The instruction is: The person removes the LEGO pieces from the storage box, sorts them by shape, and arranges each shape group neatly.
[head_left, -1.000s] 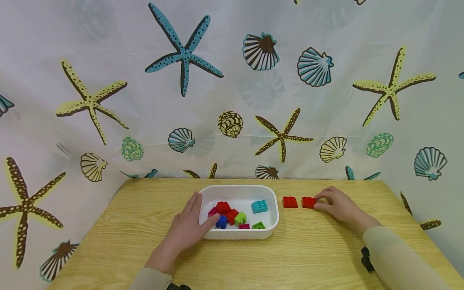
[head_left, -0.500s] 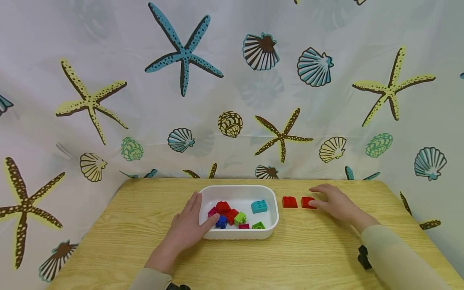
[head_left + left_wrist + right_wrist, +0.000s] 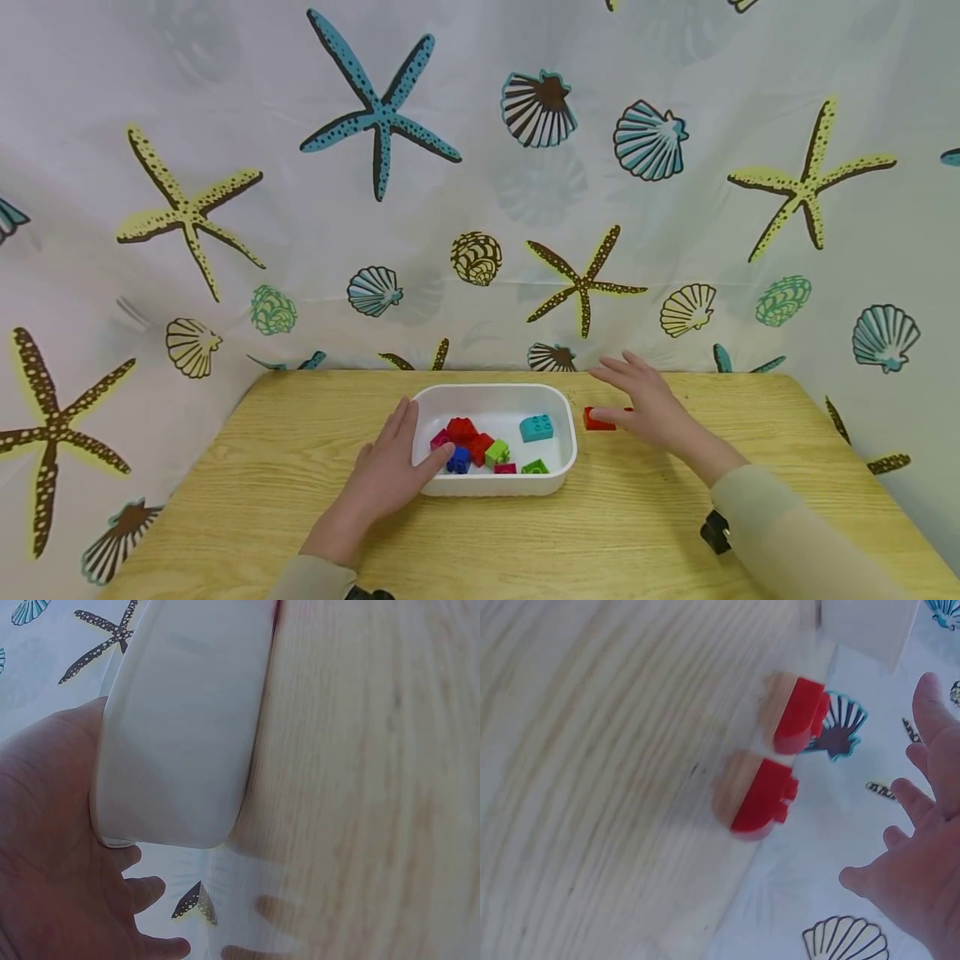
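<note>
A white tray (image 3: 495,485) holds several toy building bricks, among them a teal brick (image 3: 537,427), a blue brick (image 3: 459,460) and a lime green brick (image 3: 497,452). My left hand (image 3: 390,467) rests against the tray's left end, fingers along the outside and thumb over the front rim. Right of the tray, two red bricks stand on the table; the right wrist view shows the nearer-to-tray red brick (image 3: 799,716) and the other red brick (image 3: 762,796), apart. My right hand (image 3: 652,408) hovers over them, fingers spread, holding nothing. From the head, it mostly hides the farther brick.
The wooden table (image 3: 525,542) runs back to a white curtain (image 3: 465,183) printed with starfish and shells. Inside the tray, red bricks (image 3: 462,429), a pink brick (image 3: 506,468) and a green brick (image 3: 536,467) lie near the front and left.
My right hand has let go of the right-hand red brick, lifted and moved left over the pair with its fingers spreading. My left hand and the tray have stayed in place.
</note>
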`<act>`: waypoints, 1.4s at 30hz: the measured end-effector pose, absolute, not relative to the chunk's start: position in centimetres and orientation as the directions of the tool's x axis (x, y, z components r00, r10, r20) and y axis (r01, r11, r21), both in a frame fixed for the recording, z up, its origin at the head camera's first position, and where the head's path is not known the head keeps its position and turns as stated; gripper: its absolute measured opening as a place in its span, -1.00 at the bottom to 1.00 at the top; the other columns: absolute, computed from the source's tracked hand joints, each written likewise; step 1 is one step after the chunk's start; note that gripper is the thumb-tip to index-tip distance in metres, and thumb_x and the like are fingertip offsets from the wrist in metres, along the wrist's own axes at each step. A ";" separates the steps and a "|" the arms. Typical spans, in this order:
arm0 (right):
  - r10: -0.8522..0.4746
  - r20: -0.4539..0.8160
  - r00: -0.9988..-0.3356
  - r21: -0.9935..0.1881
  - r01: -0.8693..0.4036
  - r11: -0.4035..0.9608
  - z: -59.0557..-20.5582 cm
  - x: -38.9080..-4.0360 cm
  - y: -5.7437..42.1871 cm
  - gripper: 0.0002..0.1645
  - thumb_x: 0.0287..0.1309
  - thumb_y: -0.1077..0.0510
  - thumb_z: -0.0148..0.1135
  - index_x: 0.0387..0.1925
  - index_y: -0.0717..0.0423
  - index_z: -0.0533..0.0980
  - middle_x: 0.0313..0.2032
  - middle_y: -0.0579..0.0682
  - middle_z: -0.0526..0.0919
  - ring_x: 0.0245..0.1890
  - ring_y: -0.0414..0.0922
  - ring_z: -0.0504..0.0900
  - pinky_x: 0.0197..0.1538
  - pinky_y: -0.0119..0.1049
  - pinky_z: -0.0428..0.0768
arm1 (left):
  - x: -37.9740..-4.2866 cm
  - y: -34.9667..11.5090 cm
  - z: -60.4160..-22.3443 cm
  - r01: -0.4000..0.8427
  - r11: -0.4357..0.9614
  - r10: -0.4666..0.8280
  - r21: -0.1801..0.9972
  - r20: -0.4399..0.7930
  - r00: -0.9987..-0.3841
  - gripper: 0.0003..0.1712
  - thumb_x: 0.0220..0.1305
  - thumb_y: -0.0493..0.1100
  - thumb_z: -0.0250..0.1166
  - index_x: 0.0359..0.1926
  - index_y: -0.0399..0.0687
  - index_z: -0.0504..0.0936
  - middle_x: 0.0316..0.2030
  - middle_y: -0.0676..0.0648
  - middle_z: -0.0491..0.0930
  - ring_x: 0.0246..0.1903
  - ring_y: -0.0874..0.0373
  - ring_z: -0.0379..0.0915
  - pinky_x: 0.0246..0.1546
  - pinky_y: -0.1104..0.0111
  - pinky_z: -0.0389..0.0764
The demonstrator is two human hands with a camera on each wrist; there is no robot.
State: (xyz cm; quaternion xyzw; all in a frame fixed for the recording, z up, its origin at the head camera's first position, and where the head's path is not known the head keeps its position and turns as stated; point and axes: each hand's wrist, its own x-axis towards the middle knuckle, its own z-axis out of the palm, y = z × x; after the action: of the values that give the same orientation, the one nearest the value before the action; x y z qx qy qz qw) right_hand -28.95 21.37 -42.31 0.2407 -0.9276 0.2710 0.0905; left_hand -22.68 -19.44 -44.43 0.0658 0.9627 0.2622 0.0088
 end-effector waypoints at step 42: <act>-0.476 0.073 -0.876 -0.353 -0.469 0.810 -42.4 -30.0 11.9 -0.41 0.27 -0.13 0.65 0.28 -0.10 0.77 0.72 0.20 0.14 0.75 0.32 -0.21 0.66 0.44 -0.12 | -22.4 -19.4 -44.3 0.123 0.853 0.128 0.508 0.025 -0.991 0.24 0.53 0.44 0.23 0.79 -0.24 -0.08 0.78 -0.29 -0.18 0.71 -0.36 -0.16 0.53 -0.55 -0.11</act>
State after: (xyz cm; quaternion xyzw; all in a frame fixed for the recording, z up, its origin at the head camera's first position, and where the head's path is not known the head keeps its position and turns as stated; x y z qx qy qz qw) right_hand -29.97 11.90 -42.41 0.2484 -0.9512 0.1830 -0.0097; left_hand -22.43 -19.37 -44.34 0.0653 0.9624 0.2635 0.0049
